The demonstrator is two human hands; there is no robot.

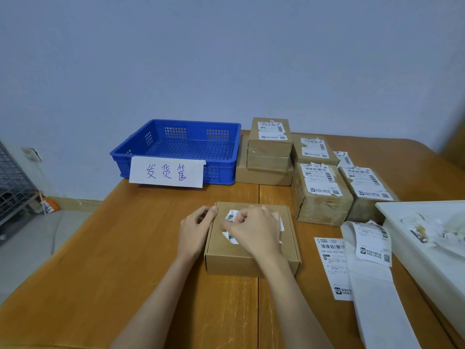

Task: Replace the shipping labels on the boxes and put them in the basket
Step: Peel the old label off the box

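A flat brown cardboard box [241, 258] lies on the wooden table [141, 248] in front of me. A partly torn white shipping label [231, 217] is stuck on its top. My left hand [195, 229] holds the box's left edge, thumb on the top corner. My right hand [254, 229] lies over the label with fingers curled, pinching at its paper; most of the label is hidden under it. The blue perforated basket [176, 147] stands at the back left, with a handwritten paper sign on its front and nothing inside.
Several labelled brown boxes [322, 195] are stacked at the back right. Fresh labels [332, 263] and a strip of label backing [377, 293] lie to the right of the box. A white tray [412, 238] with torn label scraps sits at the right edge.
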